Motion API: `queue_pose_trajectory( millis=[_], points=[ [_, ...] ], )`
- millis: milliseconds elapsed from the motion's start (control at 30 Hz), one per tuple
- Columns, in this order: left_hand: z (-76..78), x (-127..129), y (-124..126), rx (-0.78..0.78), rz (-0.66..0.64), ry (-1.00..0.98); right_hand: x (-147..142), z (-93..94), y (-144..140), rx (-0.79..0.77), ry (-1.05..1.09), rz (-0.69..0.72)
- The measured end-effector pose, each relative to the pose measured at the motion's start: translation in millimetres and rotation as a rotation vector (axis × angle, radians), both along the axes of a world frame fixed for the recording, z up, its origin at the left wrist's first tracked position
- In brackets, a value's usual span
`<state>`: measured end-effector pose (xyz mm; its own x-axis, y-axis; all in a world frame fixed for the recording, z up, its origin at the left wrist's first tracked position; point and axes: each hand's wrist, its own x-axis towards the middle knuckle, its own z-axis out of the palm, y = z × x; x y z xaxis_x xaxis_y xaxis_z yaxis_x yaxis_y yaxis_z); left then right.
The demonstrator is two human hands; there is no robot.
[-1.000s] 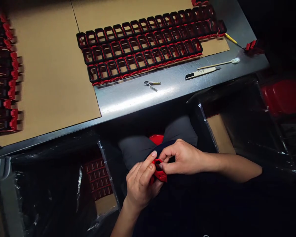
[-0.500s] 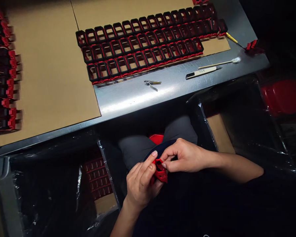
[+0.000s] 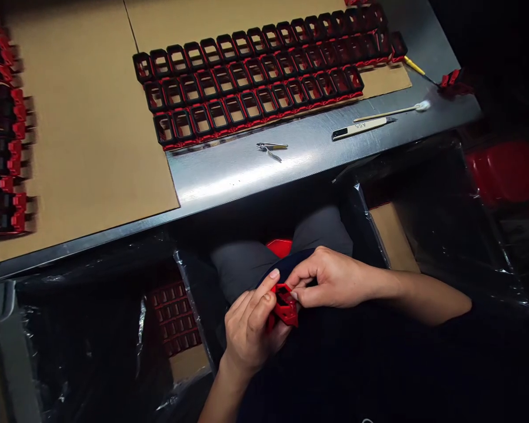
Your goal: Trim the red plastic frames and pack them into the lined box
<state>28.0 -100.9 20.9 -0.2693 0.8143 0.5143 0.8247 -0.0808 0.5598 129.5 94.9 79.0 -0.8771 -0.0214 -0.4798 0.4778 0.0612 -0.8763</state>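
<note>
Low in the frame's centre, over my lap, my left hand (image 3: 249, 329) grips a small red plastic frame (image 3: 284, 304) while my right hand (image 3: 328, 279) pinches its top edge; it looks light, stiff and best held by its rim.

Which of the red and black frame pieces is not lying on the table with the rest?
The red frame piece pinched between the left hand and right hand, down over the person's lap. The others sit in rows on cardboard.
</note>
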Motion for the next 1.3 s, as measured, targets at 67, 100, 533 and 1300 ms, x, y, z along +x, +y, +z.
queue_pose_trajectory(
  millis=[67,100,533,1300],
  points=[
    [1.1,0,1,-0.004,0.003,0.0,1,0.0,3,-0.008,0.01,0.021],
    [1.9,0,1,-0.005,0.003,-0.001,1,0.1,3,-0.012,0.013,0.028],
    [-7.5,5,-2,0.032,-0.014,-0.305,5,-15.0,17,0.085,-0.003,-0.069],
    [-18.2,20,5,-0.097,0.024,-0.94,13,-41.2,-3,-0.534,-0.044,-0.102]
  ],
)
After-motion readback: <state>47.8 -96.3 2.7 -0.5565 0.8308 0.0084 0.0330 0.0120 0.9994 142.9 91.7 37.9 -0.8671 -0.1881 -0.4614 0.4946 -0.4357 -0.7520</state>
